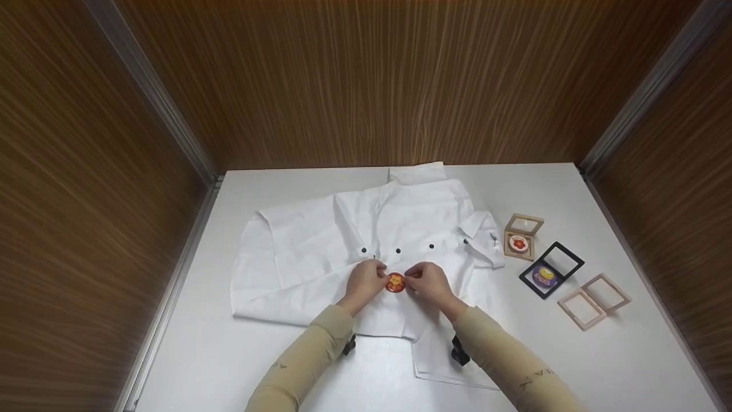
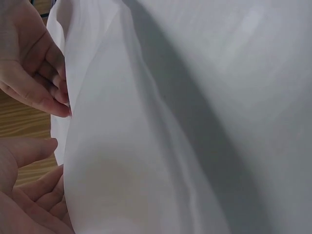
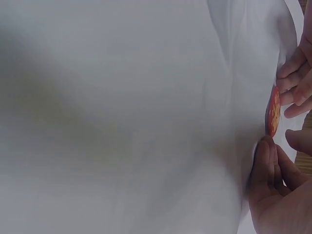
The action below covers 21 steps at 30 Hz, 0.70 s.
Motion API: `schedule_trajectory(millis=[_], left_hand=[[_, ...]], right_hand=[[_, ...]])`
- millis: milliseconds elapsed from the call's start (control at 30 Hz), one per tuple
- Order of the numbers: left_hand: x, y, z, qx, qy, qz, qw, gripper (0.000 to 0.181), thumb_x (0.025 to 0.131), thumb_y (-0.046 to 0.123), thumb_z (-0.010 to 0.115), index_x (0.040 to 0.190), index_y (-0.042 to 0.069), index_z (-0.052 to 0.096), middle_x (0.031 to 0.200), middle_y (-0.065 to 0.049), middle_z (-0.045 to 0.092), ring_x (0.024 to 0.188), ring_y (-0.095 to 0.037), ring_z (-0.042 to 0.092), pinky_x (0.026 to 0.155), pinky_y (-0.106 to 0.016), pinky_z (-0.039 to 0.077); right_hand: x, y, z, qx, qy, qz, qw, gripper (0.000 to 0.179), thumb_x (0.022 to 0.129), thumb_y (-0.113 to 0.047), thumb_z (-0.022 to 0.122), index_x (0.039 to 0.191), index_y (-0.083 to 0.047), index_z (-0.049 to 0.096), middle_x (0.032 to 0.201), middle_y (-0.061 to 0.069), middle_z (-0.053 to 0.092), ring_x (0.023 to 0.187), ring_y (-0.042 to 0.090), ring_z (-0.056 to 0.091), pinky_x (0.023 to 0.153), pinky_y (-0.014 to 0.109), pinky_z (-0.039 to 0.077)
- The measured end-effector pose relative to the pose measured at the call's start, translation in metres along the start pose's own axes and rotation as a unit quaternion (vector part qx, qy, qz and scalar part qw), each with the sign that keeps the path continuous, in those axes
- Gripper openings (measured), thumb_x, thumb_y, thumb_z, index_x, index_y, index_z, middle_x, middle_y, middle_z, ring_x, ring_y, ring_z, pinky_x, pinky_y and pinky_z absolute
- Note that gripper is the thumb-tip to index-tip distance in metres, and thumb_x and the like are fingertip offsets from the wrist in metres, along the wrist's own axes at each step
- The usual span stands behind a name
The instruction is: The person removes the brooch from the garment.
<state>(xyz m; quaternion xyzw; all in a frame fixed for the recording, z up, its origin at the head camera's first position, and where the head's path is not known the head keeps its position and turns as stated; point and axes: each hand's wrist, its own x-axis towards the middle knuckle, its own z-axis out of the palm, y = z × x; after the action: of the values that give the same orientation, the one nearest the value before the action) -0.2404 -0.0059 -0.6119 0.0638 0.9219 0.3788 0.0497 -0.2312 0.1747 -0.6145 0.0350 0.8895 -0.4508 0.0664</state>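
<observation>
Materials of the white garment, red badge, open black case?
White garment: matte fabric, likely cotton or a blend; soft creases and folds.
Red badge: glossy, possibly plastic-coated metal; smooth, rigid-looking disc.
Black case: probably plastic; evenly dark, straight-edged, finish unclear.

Two hands (image 2: 31,63) at left, some fingers (image 2: 52,73) partly hidden by white cloth (image 2: 117,122), wood-grain panel (image 2: 24,124) showing between them.

"What place are you seeing?"

"I'd say a booth-like bay: wood-grain panels (image 1: 366,86) wall a white table (image 1: 229,355) on three sides, metal strips (image 1: 152,86) at their corners. Lab or workshop, I can't tell."
</observation>
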Motion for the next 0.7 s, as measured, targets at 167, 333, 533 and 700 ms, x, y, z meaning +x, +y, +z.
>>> schedule_trajectory(millis=[167,333,533,700], left_hand=[[0.0,0.0,0.001,0.007,0.003,0.003,1.0,0.023,0.088,0.008,0.079,0.109,-0.001,0.079,0.09,-0.009,0.078,0.085,-0.022,0.071,0.079,-0.033,0.059],[-0.001,-0.001,0.002,0.005,0.007,0.005,0.9999,0.023,0.087,0.008,0.08,0.108,0.0,0.079,0.09,-0.009,0.079,0.084,-0.023,0.072,0.077,-0.032,0.059],[-0.002,0.0,0.001,-0.014,-0.001,0.005,0.9999,0.021,0.087,0.005,0.078,0.107,-0.001,0.078,0.091,-0.01,0.08,0.086,-0.024,0.074,0.078,-0.033,0.06],[-0.002,-0.001,0.001,-0.013,-0.002,0.01,0.9999,0.021,0.087,0.007,0.08,0.106,-0.001,0.077,0.09,-0.01,0.079,0.085,-0.024,0.073,0.077,-0.031,0.059]], right_hand=[[0.0,0.001,0.003,-0.017,0.005,-0.014,0.9997,0.007,0.089,-0.004,0.079,0.093,0.002,0.081,0.084,0.012,0.08,0.065,0.008,0.063,0.061,0.019,0.051],[-0.002,0.002,0.006,-0.027,0.015,-0.019,0.9994,0.006,0.088,-0.005,0.079,0.091,-0.001,0.081,0.084,0.01,0.079,0.07,0.013,0.065,0.065,0.024,0.053],[-0.005,0.003,0.012,-0.041,0.033,-0.018,0.9985,0.006,0.087,-0.008,0.08,0.089,-0.003,0.08,0.083,0.007,0.078,0.073,0.014,0.066,0.071,0.029,0.054],[-0.007,0.002,0.016,-0.034,0.044,-0.014,0.9984,0.007,0.086,-0.009,0.079,0.089,-0.003,0.078,0.081,0.008,0.077,0.072,0.015,0.066,0.07,0.029,0.053]])
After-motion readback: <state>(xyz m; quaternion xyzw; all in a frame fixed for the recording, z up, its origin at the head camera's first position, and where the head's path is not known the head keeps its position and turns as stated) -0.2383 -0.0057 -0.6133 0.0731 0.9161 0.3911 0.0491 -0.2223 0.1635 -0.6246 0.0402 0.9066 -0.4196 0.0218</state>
